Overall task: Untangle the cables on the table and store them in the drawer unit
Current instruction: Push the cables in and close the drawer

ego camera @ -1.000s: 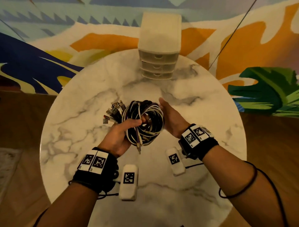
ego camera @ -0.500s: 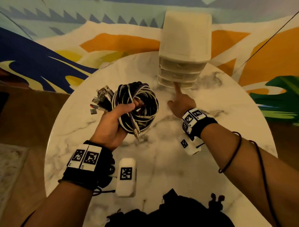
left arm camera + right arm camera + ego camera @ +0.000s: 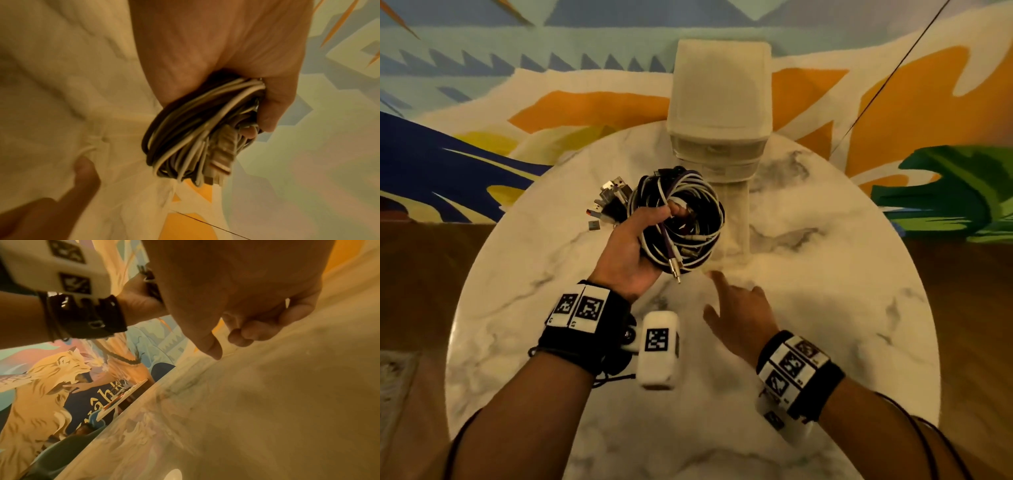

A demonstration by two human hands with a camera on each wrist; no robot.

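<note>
Head view, left hand (image 3: pixel 631 251) gripping cable bundle (image 3: pixel 681 219), right hand (image 3: pixel 739 317) low.

The front of the pulled-out drawer (image 3: pixel 734 219) is smeared by blur, and its near corner is covered by the cable bundle (image 3: pixel 679 222). The right hand (image 3: pixel 739 317) is blurred in the head view, so contact with the drawer cannot be judged. The counter (image 3: pixel 825 274) is cut off below.

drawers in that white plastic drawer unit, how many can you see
3 on the white plastic drawer unit: top drawer and middle drawer shut, bottom drawer pulled out towards the right hand. None appear hidden.
</note>
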